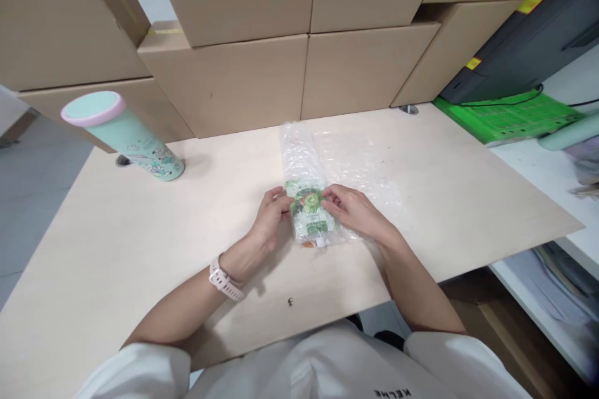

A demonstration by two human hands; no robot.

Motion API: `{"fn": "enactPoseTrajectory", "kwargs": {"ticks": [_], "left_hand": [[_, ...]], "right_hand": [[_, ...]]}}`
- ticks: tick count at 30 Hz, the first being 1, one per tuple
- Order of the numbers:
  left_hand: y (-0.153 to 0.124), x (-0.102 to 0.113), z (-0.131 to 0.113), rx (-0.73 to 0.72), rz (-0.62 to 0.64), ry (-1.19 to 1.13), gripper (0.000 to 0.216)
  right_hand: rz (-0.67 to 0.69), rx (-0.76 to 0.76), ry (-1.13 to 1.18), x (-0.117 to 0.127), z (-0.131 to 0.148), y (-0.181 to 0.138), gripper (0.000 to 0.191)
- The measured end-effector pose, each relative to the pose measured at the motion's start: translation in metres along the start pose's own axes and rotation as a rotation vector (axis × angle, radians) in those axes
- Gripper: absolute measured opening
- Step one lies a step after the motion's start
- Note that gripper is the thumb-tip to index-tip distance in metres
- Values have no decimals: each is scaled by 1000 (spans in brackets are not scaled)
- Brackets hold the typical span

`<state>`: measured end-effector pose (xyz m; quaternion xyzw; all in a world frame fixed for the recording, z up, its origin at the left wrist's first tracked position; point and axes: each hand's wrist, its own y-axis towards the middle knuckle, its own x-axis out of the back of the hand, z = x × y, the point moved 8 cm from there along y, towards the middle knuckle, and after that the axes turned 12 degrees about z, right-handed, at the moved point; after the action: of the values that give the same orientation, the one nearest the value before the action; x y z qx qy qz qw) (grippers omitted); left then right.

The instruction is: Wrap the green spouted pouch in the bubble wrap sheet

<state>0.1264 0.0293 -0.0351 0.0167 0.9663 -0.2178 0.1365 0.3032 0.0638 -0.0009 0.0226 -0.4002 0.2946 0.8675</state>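
A green-and-white printed packet (pixel 312 222) lies on the table in front of me, with clear bubble wrap (pixel 302 149) over and around it. The wrap spreads away from me and off to the right. At the packet's left edge, my left hand (pixel 267 222) is closed, thumb and fingers pinching the wrapped side. My right hand (pixel 358 211) pinches the opposite edge with bent fingers, its wrist lying over the loose wrap. Whether the fingertips hold the packet itself or only the wrap around it is hard to see. A pink watch band (pixel 225 279) circles my left wrist.
A mint tumbler (pixel 135 137) with a pink rim stands at the table's left. Cardboard boxes (pixel 243 84) are stacked along the back edge. On the right are a green tray (pixel 505 113), a dark machine (pixel 524 37) and a white shelf unit (pixel 528 165).
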Motion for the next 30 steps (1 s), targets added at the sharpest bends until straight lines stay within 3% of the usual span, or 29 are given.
{"fn": "enactPoseTrajectory", "kwargs": {"ticks": [2, 4, 7, 11, 14, 18, 20, 23, 25, 28, 30], "left_hand": [[-3, -4, -3, -87, 19, -72, 52], [-14, -12, -18, -299, 74, -4, 50], [-39, -39, -34, -595, 270, 381, 48], [-53, -68, -20, -808, 448, 942, 41], [-43, -69, -5, -843, 478, 1101, 45], [-30, -65, 7, -819, 485, 1209, 46], [-28, -65, 11, -809, 492, 1268, 40], [-29, -67, 14, -801, 510, 1339, 30], [-29, -68, 15, -798, 509, 1369, 26], [-30, -68, 14, -785, 502, 1402, 22], [-30, -68, 14, -781, 498, 1407, 20]], "right_hand": [[20, 23, 84, -2, 0, 1, 22], [51, 54, 239, -7, 1, 3, 23], [140, 132, 463, -21, 7, 8, 21], [325, 159, 601, -46, 11, 14, 34], [288, 127, 587, -47, 3, 17, 40], [103, 10, 252, -22, -12, 13, 23], [-32, -125, 28, -1, -21, 7, 18], [-202, -354, -215, 27, -33, -5, 29], [-144, -392, -271, 26, -35, -6, 37], [12, -278, -242, 9, -26, 0, 39], [45, -189, -162, 1, -19, 2, 38]]}}
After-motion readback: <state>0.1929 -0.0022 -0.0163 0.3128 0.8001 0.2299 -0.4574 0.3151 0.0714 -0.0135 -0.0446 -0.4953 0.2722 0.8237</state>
